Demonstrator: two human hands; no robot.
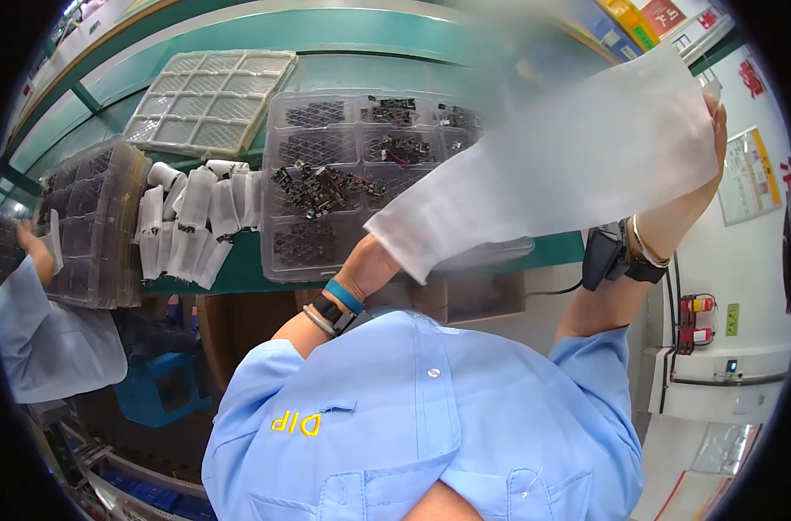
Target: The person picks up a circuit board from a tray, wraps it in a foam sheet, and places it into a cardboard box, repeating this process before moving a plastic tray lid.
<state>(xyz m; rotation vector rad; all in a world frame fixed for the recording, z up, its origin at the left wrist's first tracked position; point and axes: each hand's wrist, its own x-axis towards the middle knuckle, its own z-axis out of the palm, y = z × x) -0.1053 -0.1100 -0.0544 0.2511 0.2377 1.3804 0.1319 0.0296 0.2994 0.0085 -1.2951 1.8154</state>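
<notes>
A long, thin translucent white packing sheet (pixel 560 156) stretches at a slant between my two hands. My left hand (pixel 371 265) is closed on its lower left end, near the table's front edge. Higher up, at the sheet's far right end, my right hand (pixel 713 161) grips it, with part of the hand hidden behind the sheet. Below the sheet lies a clear divided tray (pixel 278 269) whose right part the sheet covers. Small dark circuit boards (pixel 321 191) are heaped in its compartments. Left of this tray lie several white wrapped bundles (pixel 200 204).
A clear divided tray (pixel 208 100) sits at the back left. A stack of divided trays (pixel 91 278) stands at the left, beside another person's hand (pixel 37 243). A blue stool (pixel 152 395) is below the table. A cable (pixel 556 291) runs to the device on my right wrist.
</notes>
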